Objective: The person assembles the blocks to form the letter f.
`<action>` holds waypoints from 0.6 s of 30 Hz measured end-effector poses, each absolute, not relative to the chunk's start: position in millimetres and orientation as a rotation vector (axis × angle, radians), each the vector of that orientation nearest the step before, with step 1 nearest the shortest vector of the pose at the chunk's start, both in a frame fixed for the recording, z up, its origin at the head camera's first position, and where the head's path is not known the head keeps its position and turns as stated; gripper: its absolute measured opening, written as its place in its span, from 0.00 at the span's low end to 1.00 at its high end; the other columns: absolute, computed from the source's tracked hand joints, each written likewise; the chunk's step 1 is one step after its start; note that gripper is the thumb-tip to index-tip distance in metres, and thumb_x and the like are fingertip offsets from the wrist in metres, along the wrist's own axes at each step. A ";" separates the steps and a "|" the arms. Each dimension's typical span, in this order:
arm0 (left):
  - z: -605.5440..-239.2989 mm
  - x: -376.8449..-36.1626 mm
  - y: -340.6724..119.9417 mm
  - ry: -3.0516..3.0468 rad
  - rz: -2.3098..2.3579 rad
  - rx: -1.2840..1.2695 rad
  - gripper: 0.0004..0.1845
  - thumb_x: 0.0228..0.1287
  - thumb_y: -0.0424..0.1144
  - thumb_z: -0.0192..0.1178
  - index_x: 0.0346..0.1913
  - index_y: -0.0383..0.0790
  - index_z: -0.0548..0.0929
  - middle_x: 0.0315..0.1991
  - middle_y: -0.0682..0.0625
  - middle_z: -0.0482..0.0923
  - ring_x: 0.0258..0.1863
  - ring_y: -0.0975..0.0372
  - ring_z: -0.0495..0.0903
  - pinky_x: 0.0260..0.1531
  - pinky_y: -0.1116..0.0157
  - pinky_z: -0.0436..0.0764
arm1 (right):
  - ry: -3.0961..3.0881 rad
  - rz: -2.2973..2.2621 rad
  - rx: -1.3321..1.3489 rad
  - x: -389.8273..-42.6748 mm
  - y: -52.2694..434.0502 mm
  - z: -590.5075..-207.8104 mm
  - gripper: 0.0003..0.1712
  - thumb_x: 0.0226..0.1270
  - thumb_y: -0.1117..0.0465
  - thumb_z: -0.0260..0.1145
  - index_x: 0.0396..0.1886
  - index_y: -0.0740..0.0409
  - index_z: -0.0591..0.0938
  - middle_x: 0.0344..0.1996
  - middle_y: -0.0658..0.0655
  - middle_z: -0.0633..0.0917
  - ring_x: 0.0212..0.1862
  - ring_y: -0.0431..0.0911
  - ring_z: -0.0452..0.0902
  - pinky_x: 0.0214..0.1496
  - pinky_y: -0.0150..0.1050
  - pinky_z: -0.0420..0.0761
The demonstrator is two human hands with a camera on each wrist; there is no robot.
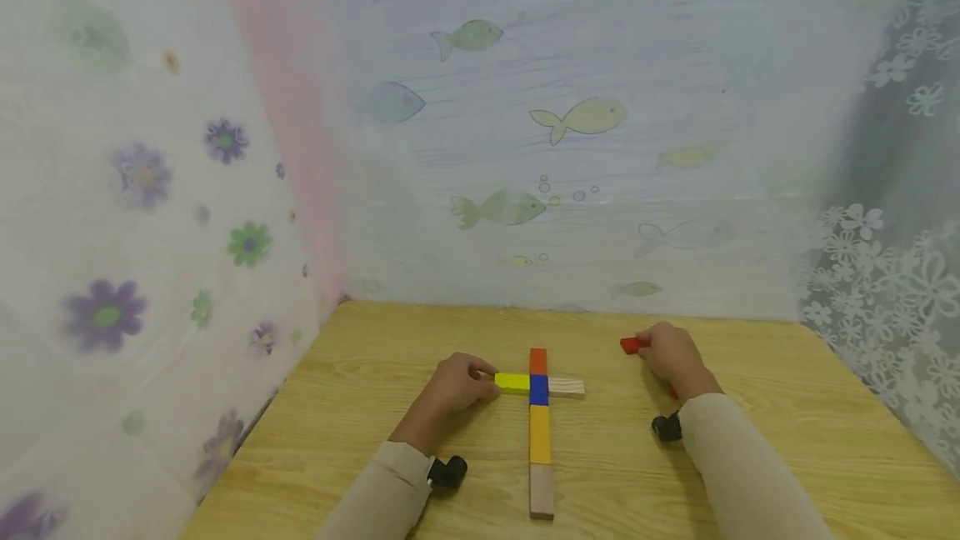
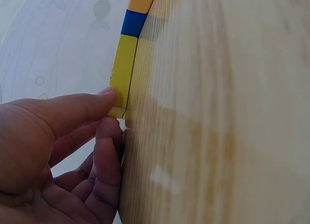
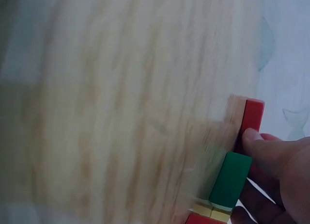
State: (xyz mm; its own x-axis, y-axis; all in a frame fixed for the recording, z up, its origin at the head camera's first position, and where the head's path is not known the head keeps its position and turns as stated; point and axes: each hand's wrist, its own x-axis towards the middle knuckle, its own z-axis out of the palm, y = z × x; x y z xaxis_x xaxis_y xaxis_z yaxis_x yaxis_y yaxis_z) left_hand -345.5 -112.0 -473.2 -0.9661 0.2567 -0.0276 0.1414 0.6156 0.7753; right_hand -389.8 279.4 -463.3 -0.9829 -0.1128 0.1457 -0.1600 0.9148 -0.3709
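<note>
On the table, wooden blocks form a cross. A blue block (image 1: 538, 391) sits at its centre, an orange-red block (image 1: 538, 361) above it, a pale wood block (image 1: 566, 387) to its right. Below run an orange-yellow block (image 1: 540, 433) and a plain brownish block (image 1: 542, 488). My left hand (image 1: 456, 383) pinches the outer end of the yellow block (image 1: 512, 384), which forms the left arm. Farther right, my right hand (image 1: 675, 354) holds a red block (image 1: 630, 346) between thumb and fingers. A green block (image 3: 231, 180) stands beside that hand in the right wrist view.
Near the green block lie another red block (image 3: 206, 220) and a small yellow block (image 3: 220, 215), mostly hidden by my right hand in the head view. Behind the wooden table (image 1: 420, 332) hangs a fish-print sheet (image 1: 510, 257); a flowered sheet (image 1: 150, 273) stands left.
</note>
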 end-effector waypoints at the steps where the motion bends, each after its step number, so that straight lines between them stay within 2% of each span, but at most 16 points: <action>1: -472.9 -345.8 -112.0 2.696 1.279 0.336 0.16 0.65 0.41 0.72 0.55 0.46 0.90 0.49 0.44 0.85 0.46 0.54 0.83 0.46 0.54 0.85 | -2.957 0.593 0.205 -390.1 279.3 -462.6 0.21 0.68 0.66 0.69 0.59 0.70 0.84 0.57 0.72 0.84 0.56 0.69 0.80 0.58 0.60 0.79; 7: -471.6 -346.2 -112.2 2.702 1.267 0.316 0.15 0.65 0.41 0.72 0.54 0.48 0.90 0.49 0.44 0.85 0.48 0.53 0.82 0.48 0.53 0.85 | -2.982 0.601 0.189 -390.4 276.9 -459.0 0.20 0.68 0.65 0.71 0.57 0.69 0.86 0.56 0.72 0.85 0.58 0.71 0.79 0.60 0.62 0.78; 10: -472.3 -347.2 -113.2 2.714 1.260 0.306 0.15 0.65 0.42 0.73 0.54 0.49 0.91 0.49 0.45 0.85 0.47 0.54 0.82 0.47 0.54 0.85 | -3.005 0.530 0.158 -391.8 275.6 -458.8 0.19 0.69 0.62 0.71 0.58 0.64 0.87 0.57 0.70 0.85 0.58 0.71 0.79 0.60 0.66 0.75; 14: -473.0 -348.1 -114.3 2.708 1.261 0.326 0.15 0.65 0.42 0.73 0.54 0.49 0.91 0.50 0.45 0.85 0.48 0.53 0.82 0.48 0.53 0.84 | -3.024 0.399 0.110 -393.9 274.8 -459.4 0.18 0.69 0.58 0.71 0.57 0.56 0.89 0.57 0.67 0.86 0.53 0.71 0.80 0.53 0.68 0.72; 18: -474.7 -347.8 -114.7 2.693 1.265 0.352 0.15 0.64 0.42 0.73 0.53 0.48 0.91 0.49 0.44 0.85 0.48 0.52 0.82 0.48 0.52 0.84 | -3.024 0.365 0.095 -394.2 275.0 -461.0 0.16 0.69 0.62 0.69 0.55 0.53 0.90 0.56 0.67 0.86 0.50 0.71 0.80 0.50 0.66 0.70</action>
State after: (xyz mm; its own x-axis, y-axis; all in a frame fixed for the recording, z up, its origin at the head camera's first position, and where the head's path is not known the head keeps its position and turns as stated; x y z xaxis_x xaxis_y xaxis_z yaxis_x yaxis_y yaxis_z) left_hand -347.8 -114.7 -474.7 -0.9619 0.2715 -0.0318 0.1488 0.6178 0.7721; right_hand -394.2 275.0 -461.0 -0.9937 -0.0502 0.1007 -0.0727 0.9695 -0.2342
